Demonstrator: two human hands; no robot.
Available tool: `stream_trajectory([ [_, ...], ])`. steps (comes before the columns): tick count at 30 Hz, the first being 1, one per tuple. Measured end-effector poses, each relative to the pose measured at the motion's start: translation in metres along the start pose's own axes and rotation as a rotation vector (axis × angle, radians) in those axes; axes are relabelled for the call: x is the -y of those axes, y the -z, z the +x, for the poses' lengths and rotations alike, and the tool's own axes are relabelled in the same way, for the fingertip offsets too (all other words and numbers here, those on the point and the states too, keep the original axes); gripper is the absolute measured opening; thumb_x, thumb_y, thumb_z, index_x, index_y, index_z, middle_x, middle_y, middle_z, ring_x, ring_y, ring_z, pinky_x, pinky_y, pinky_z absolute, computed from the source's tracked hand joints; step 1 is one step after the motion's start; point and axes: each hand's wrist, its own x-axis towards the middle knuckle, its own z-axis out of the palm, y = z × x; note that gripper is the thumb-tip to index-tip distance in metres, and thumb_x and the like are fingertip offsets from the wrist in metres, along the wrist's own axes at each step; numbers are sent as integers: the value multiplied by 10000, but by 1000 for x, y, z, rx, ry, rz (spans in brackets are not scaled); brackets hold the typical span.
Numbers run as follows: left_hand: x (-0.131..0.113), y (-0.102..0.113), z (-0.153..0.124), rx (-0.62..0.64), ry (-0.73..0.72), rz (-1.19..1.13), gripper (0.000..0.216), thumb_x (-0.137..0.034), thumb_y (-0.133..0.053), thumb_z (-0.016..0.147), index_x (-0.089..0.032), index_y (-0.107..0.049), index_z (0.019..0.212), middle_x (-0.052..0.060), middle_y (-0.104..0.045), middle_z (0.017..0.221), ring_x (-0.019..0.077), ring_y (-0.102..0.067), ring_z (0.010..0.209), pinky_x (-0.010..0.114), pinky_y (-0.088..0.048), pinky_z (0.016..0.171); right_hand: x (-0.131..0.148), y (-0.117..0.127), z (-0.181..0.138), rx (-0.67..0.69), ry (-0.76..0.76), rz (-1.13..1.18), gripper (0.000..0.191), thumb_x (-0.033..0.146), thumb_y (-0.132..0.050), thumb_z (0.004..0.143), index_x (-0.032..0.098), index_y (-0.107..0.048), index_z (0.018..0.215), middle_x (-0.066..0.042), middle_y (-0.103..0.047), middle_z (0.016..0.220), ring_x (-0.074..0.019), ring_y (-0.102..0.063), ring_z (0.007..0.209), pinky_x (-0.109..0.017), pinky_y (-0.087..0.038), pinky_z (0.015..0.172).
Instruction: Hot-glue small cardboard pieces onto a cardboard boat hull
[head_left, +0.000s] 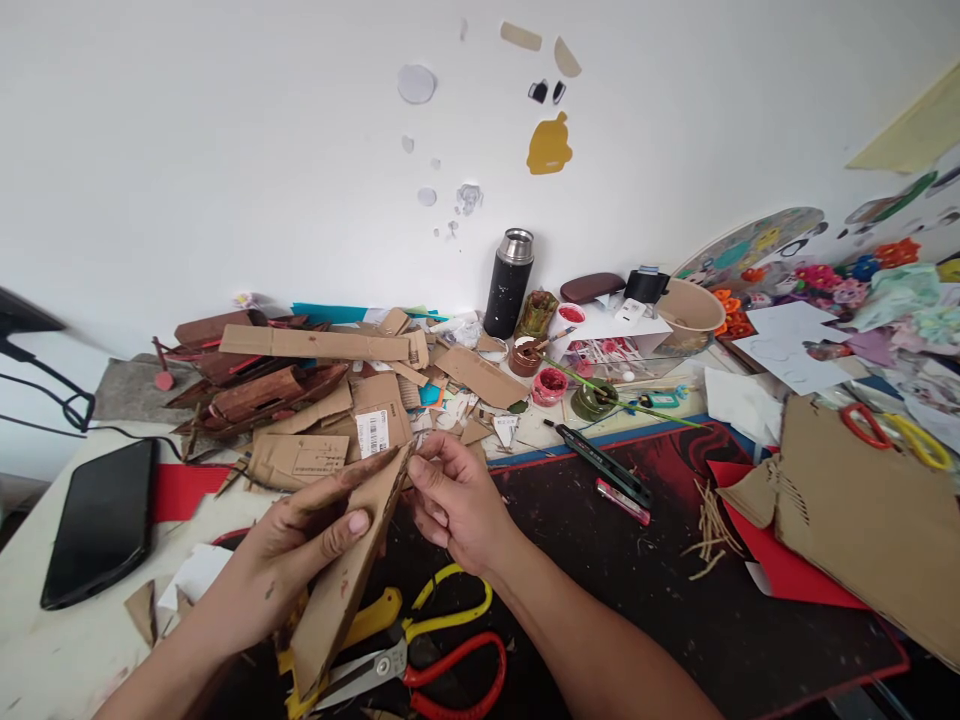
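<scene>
My left hand [300, 555] is closed around a long narrow piece of brown cardboard [335, 610], thumb on its near face. The piece is tilted, its tip pointing up and away. At that upper tip, my right hand [454, 490] pinches the cardboard's edge between thumb and fingers. Scissors [391, 660] with one yellow and one red handle lie just below both hands on the dark mat [600, 610]. Beside them is a yellow tool [375, 617], mostly hidden behind the cardboard, so its kind cannot be made out.
Brown model boats [274, 395] and cardboard scraps [315, 343] crowd the back left, near a black phone [101, 520]. A black flask [510, 285], paint jars [550, 386] and a utility knife [604, 465] stand or lie farther back. Rightward are cardboard [874, 520] and another pair of scissors [896, 435].
</scene>
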Motion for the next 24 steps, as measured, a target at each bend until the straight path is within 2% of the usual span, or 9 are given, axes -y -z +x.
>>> stream_trajectory([
  [4, 3, 3, 1, -4, -1, -5, 660, -644, -910, 777, -309, -830, 1340, 106, -857, 1268, 354, -814, 1149, 321, -681, 917, 0, 0, 0, 1, -4, 3, 512, 517, -981, 760, 238, -561, 849, 163, -426, 469, -41, -232, 363, -128, -275, 307],
  [9, 6, 5, 1, 28, 44, -7, 680, -617, -906, 798, -298, -802, 1390, 107, -863, 1249, 346, -822, 1104, 322, -688, 880, -1, 1, 0, 9, 0, 26, 494, 497, -981, 775, 231, -572, 852, 162, -437, 469, -39, -229, 362, -125, -276, 302],
  [17, 1, 0, 2, 0, 12, -12, 651, -649, -918, 763, -306, -847, 1311, 108, -852, 1284, 346, -807, 1157, 297, -675, 900, -2, 1, 1, 3, 0, 8, 510, 521, -978, 762, 234, -567, 850, 163, -421, 480, -38, -233, 364, -128, -273, 308],
  [21, 2, 0, 2, 0, 13, -19, 669, -653, -912, 770, -305, -833, 1336, 111, -852, 1282, 350, -820, 1122, 309, -687, 871, -2, 1, 1, -6, -1, 0, 518, 529, -980, 755, 238, -563, 851, 163, -417, 477, -42, -229, 367, -129, -266, 308],
  [24, 2, 0, 1, 10, 8, -29, 650, -633, -910, 790, -316, -823, 1350, 106, -845, 1303, 352, -810, 1166, 305, -682, 895, -2, 0, 1, -6, -4, 4, 522, 531, -983, 748, 237, -562, 844, 163, -417, 468, -41, -226, 365, -128, -265, 305],
])
